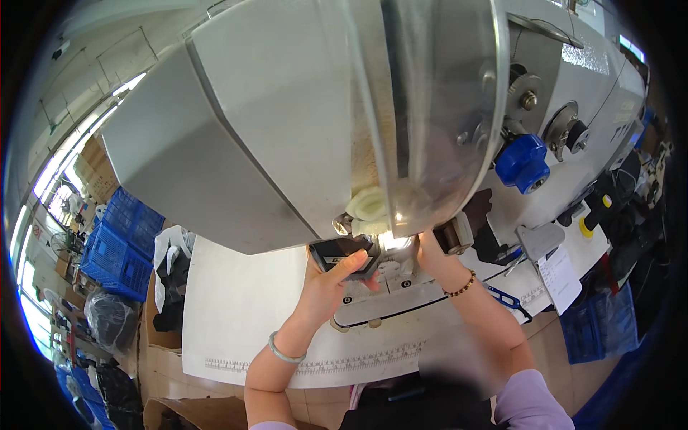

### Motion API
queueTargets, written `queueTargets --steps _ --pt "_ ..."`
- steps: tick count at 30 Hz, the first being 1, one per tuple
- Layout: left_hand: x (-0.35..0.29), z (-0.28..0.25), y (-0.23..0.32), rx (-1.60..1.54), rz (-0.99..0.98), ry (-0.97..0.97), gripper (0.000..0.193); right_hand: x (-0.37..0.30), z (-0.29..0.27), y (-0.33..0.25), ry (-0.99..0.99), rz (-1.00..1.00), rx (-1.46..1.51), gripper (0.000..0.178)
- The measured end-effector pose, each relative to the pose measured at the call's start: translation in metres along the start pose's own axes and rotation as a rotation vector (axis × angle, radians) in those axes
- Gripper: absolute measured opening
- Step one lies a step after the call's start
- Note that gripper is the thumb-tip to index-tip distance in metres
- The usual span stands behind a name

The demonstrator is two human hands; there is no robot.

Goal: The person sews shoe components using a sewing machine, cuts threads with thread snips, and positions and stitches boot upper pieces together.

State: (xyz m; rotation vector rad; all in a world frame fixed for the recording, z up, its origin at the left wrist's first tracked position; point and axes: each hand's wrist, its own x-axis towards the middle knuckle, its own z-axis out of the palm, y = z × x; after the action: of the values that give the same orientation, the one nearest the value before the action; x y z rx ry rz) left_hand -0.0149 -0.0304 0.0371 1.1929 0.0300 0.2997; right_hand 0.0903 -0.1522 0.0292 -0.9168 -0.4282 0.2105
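Note:
A large white industrial sewing machine [287, 129] fills the upper middle, with a clear plastic guard in front of its needle area. My left hand [324, 290] is closed on a black piece with a small pale label [342, 251], its thumb pressed on top. This black piece lies just left of the lit needle area and metal throat plate [390, 276]. My right hand [428, 252] reaches in from the other side of the needle, under the guard. Its fingers are hidden by the guard and glare, so their grip does not show.
Around the machine lies a white table [236, 315] with a printed ruler along its near edge. Blue thread snips [507, 298] and a written sheet [559, 279] lie right. A blue knob [522, 163] juts from the machine. Blue crates [125, 247] stand left; a blue bin [595, 326] right.

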Motion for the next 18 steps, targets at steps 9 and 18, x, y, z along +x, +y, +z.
queueTargets --steps 9,18 --pt "0.0 0.0 0.001 -0.02 0.015 -0.015 0.015 0.004 -0.011 0.002 0.063 0.163 -0.195 0.014" --pt "0.002 -0.012 -0.002 -0.019 -0.044 -0.004 0.02 0.002 -0.006 0.003 -0.153 -0.064 -0.118 0.019"
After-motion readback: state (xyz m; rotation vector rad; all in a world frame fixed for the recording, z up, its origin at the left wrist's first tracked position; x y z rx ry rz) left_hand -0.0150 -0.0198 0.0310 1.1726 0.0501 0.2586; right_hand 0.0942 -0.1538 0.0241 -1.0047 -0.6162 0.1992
